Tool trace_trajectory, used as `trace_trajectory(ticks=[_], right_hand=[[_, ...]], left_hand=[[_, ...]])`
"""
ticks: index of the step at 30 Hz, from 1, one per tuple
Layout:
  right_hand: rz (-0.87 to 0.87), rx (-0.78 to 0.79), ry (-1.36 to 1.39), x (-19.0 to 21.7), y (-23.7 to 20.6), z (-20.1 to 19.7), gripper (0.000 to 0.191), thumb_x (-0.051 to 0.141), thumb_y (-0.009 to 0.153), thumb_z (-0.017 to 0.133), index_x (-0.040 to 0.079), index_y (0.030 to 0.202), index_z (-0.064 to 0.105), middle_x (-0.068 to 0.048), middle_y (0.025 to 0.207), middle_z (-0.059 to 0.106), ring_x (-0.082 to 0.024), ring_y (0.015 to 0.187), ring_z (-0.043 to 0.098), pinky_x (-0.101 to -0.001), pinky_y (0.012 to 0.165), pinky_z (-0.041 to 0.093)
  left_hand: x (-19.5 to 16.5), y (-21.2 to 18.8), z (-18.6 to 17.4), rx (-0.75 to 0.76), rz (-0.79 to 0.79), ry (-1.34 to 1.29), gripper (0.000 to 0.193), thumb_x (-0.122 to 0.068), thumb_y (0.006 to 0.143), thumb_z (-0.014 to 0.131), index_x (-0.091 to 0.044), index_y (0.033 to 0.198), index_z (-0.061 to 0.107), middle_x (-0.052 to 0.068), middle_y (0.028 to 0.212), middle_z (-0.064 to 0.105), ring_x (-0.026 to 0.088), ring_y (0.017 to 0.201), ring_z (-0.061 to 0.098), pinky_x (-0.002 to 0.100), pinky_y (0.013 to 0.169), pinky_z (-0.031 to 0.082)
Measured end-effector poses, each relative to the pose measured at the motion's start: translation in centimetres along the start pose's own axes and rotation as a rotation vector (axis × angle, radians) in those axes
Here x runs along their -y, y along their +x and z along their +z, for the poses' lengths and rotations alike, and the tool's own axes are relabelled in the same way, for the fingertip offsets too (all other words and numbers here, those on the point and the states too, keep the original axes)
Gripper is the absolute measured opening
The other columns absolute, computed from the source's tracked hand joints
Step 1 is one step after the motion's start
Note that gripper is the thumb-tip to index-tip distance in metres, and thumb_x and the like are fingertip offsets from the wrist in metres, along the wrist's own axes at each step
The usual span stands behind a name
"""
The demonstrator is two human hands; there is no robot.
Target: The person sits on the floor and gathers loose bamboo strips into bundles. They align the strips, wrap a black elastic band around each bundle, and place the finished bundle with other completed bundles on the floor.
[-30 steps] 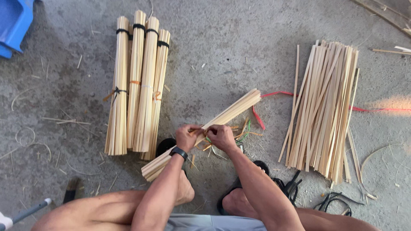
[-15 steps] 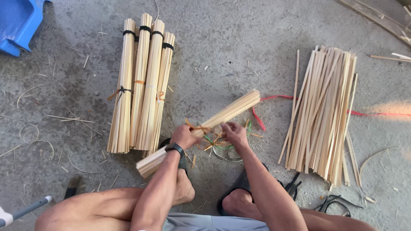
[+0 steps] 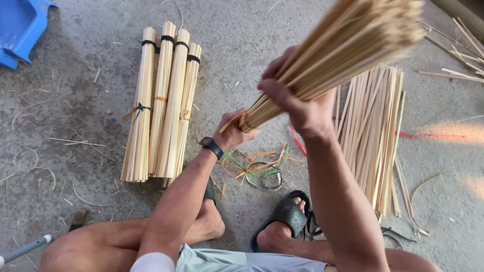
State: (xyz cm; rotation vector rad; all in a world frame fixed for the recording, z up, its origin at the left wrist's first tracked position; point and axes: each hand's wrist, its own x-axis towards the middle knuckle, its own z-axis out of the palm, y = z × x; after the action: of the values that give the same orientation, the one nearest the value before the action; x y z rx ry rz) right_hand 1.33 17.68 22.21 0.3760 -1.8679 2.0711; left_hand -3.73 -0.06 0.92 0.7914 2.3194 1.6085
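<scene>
The concrete floor (image 3: pixel 282 30) carries everything here. The largest thing on it is the loose pile of pale bamboo strips (image 3: pixel 375 136), lying at about three o'clock from the hands, its strips running roughly from twelve to six o'clock and fanned a little at the near end. At about nine o'clock from the hands lie four tied bundles (image 3: pixel 161 106), side by side and touching, long axis also twelve to six, each bound with a dark band near the far end and thinner ties around the middle.

The held bundle (image 3: pixel 327 65) of thin sticks is off the floor, raised toward the camera. Its long axis runs from about seven o'clock, at the low end, up to about one o'clock, where the far end spreads and blurs. The right hand (image 3: pixel 302 100) is wrapped around the bundle's middle, fingers closed tight over the sticks. The left hand (image 3: pixel 233 132) is closed on the low end at seven o'clock, and carries a dark watch (image 3: pixel 213 147) at the wrist. Both hands touch the bundle; the left holds its tip, the right its body.

Below the hands, on the floor, lies a tangle of coloured ties (image 3: pixel 254 166), orange and green. A blue plastic container (image 3: pixel 22 30) sits at ten o'clock, well apart; what is in it cannot be told.
</scene>
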Motion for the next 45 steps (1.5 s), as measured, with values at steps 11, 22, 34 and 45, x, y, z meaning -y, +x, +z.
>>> trace_trajectory(ticks=[11,22,34,45], right_hand=[[0.041,0.029,-0.263,-3.0,0.3,3.7,0.025,0.010,0.084,0.082,0.002,0.103,0.069,-0.006,0.095,0.074,-0.015,0.087,0.074,-0.0319,0.079,0.065],[-0.003,0.083,-0.324,-4.2,0.4,3.7,0.028,0.012,0.085,0.083,0.001,0.106,0.069,-0.010,0.098,0.075,-0.018,0.086,0.076,-0.0339,0.078,0.067],[-0.075,0.087,-0.480,-3.6,0.6,3.1,0.037,0.011,0.081,0.085,-0.004,0.112,0.070,-0.015,0.109,0.076,-0.023,0.101,0.076,-0.0396,0.089,0.064],[-0.290,0.167,-0.534,2.5,1.0,1.5,0.047,0.016,0.107,0.088,0.002,0.132,0.050,-0.010,0.124,0.068,-0.020,0.113,0.073,-0.0321,0.100,0.065]], left_hand=[[-1.4,0.0,-1.0,-0.114,0.053,-0.056,0.053,-0.026,0.076,0.090,-0.001,0.116,0.065,0.015,0.102,0.077,0.022,0.093,0.076,0.035,0.083,0.063],[-5.8,0.7,-1.5,-0.198,0.056,-0.133,0.040,-0.009,0.077,0.085,-0.003,0.113,0.068,0.011,0.101,0.076,0.019,0.092,0.074,0.034,0.082,0.061],[-9.1,1.9,-1.3,-0.220,0.234,-0.303,0.051,-0.007,0.088,0.081,-0.001,0.133,0.057,0.012,0.130,0.063,0.022,0.117,0.067,0.034,0.099,0.058],[-14.8,4.8,-1.4,-0.044,0.364,-1.283,0.046,-0.009,0.094,0.079,-0.008,0.134,0.057,0.011,0.128,0.069,0.019,0.119,0.070,0.033,0.097,0.065]])
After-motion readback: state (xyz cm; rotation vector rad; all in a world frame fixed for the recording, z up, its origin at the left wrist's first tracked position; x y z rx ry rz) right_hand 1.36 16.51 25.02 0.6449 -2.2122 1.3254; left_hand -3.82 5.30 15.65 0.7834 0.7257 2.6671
